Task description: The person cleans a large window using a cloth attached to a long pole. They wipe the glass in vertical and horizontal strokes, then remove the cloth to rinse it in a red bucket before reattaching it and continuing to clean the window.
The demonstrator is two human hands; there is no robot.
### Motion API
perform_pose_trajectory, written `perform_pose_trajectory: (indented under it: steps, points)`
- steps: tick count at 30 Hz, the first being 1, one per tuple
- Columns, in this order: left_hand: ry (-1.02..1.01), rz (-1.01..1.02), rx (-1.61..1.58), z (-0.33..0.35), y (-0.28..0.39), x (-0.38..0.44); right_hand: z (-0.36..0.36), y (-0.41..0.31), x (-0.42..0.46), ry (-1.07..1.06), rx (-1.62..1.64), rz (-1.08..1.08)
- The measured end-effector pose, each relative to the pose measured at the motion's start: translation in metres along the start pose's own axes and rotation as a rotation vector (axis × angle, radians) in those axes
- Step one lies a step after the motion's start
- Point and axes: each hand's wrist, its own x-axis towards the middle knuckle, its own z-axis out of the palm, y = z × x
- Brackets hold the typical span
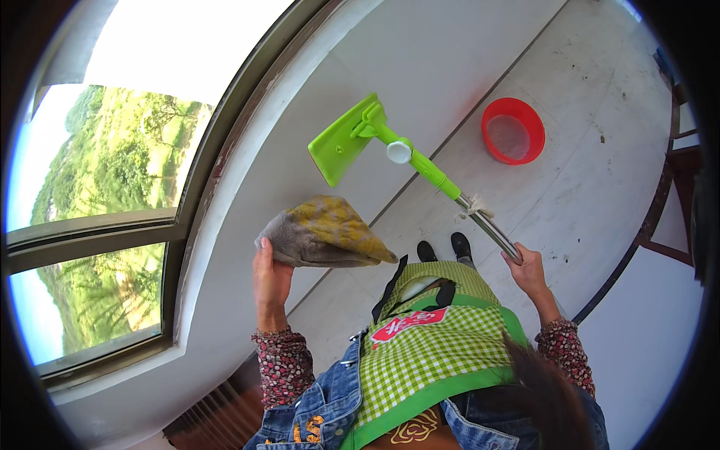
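Observation:
My left hand (272, 281) grips a grey and yellow cleaning cloth (326, 233), which hangs bunched in front of the wall below the window. In my right hand (527, 272) is the metal handle (495, 228) of a window squeegee. Its bright green plastic head (346, 140) points up and left, with a white round knob (399, 152) at the joint. A pale string or rag strip (477, 208) is tied around the handle below the green part. The cloth and the squeegee are apart.
A red plastic bucket (513, 131) holding cloudy liquid stands on the tiled floor (585, 185). To the left is a metal-framed window (179, 225) above a white wall (270, 185). Slatted brown furniture (214, 416) stands low at the left, dark-framed furniture (669, 202) at the right.

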Motion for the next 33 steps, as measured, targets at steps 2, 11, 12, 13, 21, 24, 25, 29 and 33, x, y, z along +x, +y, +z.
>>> perform_pose_trajectory:
  steps: [2,11,12,13,21,24,25,29,33]
  points:
    - [0.037,-0.009,0.060,-0.003,-0.001,-0.001,-0.001,0.009,-0.006,-0.022,-0.036,0.020]
    - [0.112,-0.026,0.001,-0.036,-0.008,-0.012,-0.013,0.023,-0.034,-0.068,-0.180,0.104]
    - [0.101,-0.016,0.032,-0.037,-0.007,-0.014,-0.014,0.026,-0.036,-0.074,-0.184,0.119]
    - [0.090,-0.007,0.062,-0.037,-0.005,-0.015,-0.014,0.028,-0.037,-0.075,-0.203,0.120]
    - [0.094,0.052,0.098,-0.034,-0.007,-0.020,-0.009,0.034,-0.041,-0.047,-0.221,0.068]
    - [0.143,0.047,0.046,-0.048,-0.010,-0.020,-0.008,0.036,-0.044,-0.053,-0.207,0.076]
    - [0.150,0.052,0.030,-0.049,-0.009,-0.021,-0.008,0.036,-0.046,-0.052,-0.202,0.083]
    - [0.016,0.044,0.183,-0.029,0.004,-0.032,-0.008,0.039,-0.050,-0.065,-0.199,0.106]
    - [-0.455,-0.267,0.995,-0.034,0.027,-0.034,-0.008,0.046,-0.055,-0.067,-0.242,0.111]
